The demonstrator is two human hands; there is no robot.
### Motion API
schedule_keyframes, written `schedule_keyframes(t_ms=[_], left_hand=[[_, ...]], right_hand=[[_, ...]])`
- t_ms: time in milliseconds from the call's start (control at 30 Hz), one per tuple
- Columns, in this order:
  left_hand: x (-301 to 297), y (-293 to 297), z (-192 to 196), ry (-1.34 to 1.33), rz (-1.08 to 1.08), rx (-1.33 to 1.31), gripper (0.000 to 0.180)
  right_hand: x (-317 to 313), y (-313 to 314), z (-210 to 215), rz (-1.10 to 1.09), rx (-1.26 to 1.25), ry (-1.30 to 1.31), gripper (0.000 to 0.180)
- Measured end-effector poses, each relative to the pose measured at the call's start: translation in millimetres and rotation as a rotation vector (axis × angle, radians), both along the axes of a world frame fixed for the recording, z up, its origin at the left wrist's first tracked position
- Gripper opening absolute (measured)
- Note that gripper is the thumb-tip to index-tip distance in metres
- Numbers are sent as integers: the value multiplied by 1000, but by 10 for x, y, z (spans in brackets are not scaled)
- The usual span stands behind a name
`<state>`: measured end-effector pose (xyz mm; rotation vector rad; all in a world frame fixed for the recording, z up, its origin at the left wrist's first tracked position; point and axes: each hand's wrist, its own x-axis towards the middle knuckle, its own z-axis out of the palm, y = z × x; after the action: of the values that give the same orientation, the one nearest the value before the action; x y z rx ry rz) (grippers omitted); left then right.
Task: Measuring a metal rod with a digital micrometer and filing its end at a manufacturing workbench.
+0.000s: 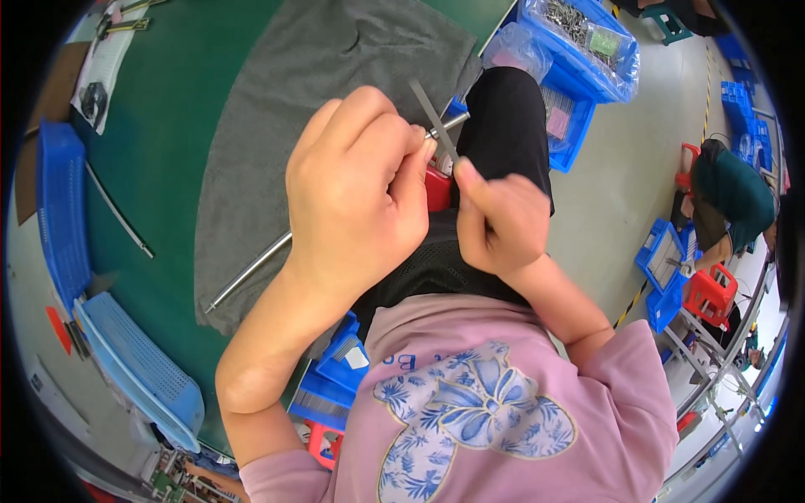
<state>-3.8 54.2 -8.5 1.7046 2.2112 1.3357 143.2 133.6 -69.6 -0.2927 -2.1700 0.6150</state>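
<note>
My left hand [360,176] is closed around a long, thin, shiny metal rod [248,272]. The rod passes through the fist, its far end slanting down to the left over the cloth and its short end sticking out at the upper right. Thumb and fingertips pinch it close to that short end. In my right hand [507,222], closed, is a narrow flat grey file [431,109]. It crosses the rod just beyond the left fingertips and seems to touch it. The right hand's fingers are slightly blurred, and its palm hides the file's lower end.
A grey cloth [251,159] covers part of the green table [163,109]. Blue bins [579,101] with bagged metal parts stand at the upper right. To the left are a blue tray [63,201], a light-blue basket [138,360] and a curved thin rod [117,210]. Another person [734,197] sits far right.
</note>
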Motion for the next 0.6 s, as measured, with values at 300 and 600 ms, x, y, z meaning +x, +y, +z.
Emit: schedule_keyframes(t_ms=[300, 600], left_hand=[[14, -3, -8, 15, 5, -3, 13], [17, -10, 2, 25, 7, -9, 13]], right_hand=[[-4, 39, 205, -54, 10, -32, 39], [34, -8, 213, -74, 10, -34, 38]])
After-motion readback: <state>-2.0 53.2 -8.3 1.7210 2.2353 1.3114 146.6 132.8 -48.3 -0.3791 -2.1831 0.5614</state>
